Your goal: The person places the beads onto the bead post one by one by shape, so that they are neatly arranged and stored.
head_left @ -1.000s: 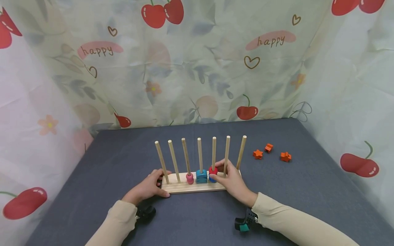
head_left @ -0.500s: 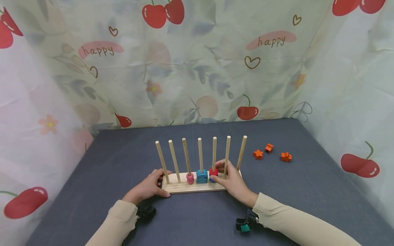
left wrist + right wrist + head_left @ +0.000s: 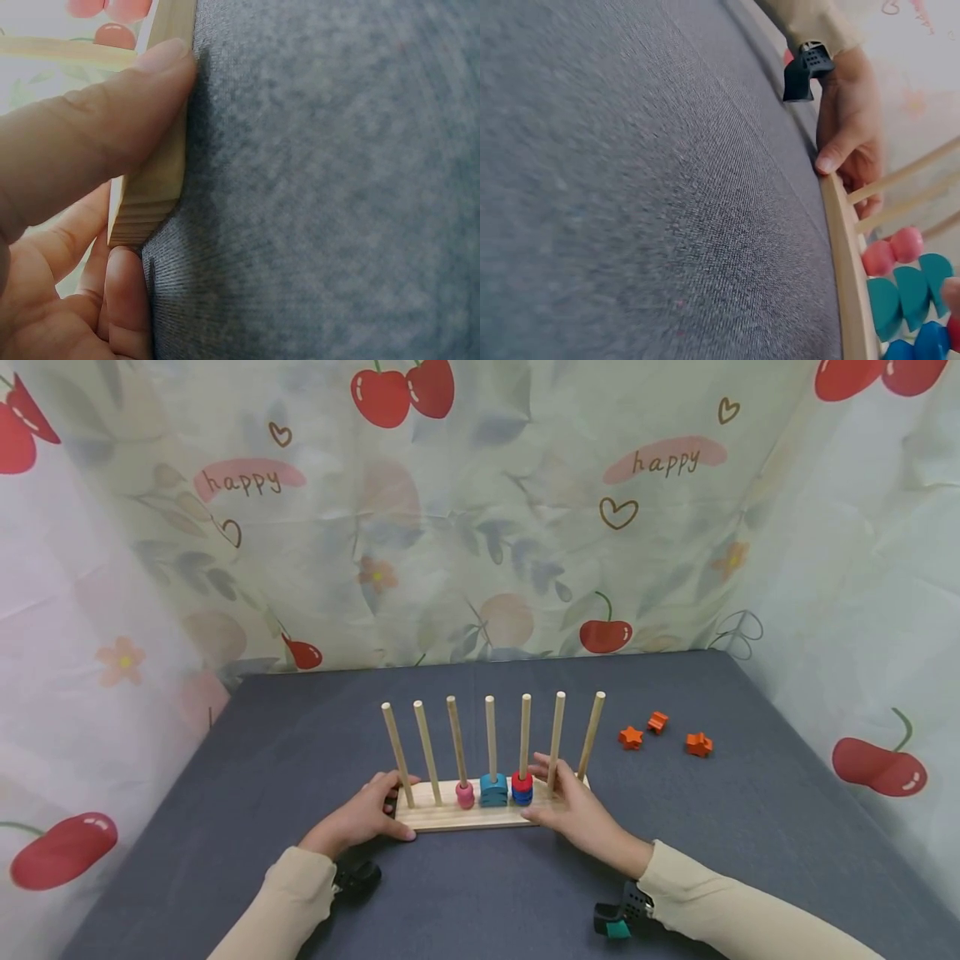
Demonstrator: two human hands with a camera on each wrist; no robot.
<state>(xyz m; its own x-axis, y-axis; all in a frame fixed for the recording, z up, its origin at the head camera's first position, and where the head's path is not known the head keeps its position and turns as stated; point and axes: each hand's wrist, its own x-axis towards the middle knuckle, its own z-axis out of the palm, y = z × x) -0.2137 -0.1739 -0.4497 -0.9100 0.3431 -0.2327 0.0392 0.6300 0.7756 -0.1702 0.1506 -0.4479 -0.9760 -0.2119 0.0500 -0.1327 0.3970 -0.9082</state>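
Note:
A wooden peg board [image 3: 468,818] with several upright pegs stands on the table. My left hand [image 3: 360,818] grips its left end, with the thumb [image 3: 97,127] along the front edge and the fingers curled at the end face. Two pink beads [image 3: 892,251] sit on one peg, and teal half-round blocks [image 3: 493,791] fill the peg beside them. On the following peg a red bead [image 3: 522,781] tops blue beads [image 3: 522,797]. Just right of that stack is my right hand [image 3: 581,810], thumb and fingers spread apart and holding nothing. Only a fingertip of it shows in the right wrist view.
Orange star-shaped blocks [image 3: 631,737] lie loose on the dark cloth-covered table [image 3: 480,893], beyond the board to the right. A printed curtain [image 3: 465,552] encloses the back and sides. Bare pegs [image 3: 395,747] stand at both ends of the board.
My right hand has let go of the red bead and drawn back to the right, its thumb moving down and away. The red bead stays on the peg. My left hand keeps its grip.

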